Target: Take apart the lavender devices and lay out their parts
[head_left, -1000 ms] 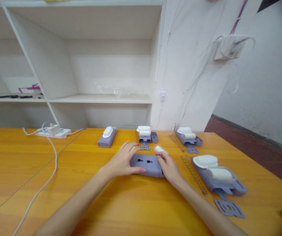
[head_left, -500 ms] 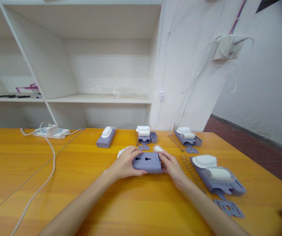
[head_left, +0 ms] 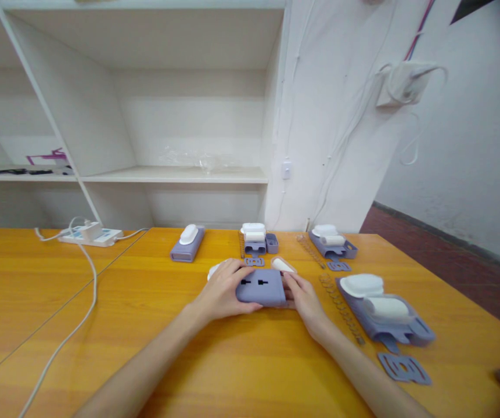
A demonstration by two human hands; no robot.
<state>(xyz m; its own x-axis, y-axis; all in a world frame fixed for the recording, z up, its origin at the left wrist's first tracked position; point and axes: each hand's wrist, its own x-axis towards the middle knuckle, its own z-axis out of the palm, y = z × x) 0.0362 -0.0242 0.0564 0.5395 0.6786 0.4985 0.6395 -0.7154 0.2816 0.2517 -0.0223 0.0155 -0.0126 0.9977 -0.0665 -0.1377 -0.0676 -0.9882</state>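
A grey-purple plastic case (head_left: 265, 292) with two black keyhole slots faces up near the middle of the table. My left hand (head_left: 224, 288) wraps its left end, thumb along the near edge and fingers over the far edge. My right hand (head_left: 304, 296) is closed at the case's right end, its fingertips touching that end. Whether a small part sits between those fingertips is hidden. Behind my left fingers a white rounded piece (head_left: 213, 270) peeks out. Just beyond my right fingers lies a white roll (head_left: 283, 265).
More grey-purple cases with white pieces lie around: a closed-looking case (head_left: 185, 248) at back left, another set (head_left: 255, 238) behind, and a large case (head_left: 384, 307) at right. Nearby are a coiled spring (head_left: 341, 307) and a flat slotted plate (head_left: 404, 368). A power strip (head_left: 97, 236) with a white cable (head_left: 95, 278) sits left.
Both hands keep hold of the case, which has barely moved. My right fingers have shifted slightly at its right end, and the view has moved a little.
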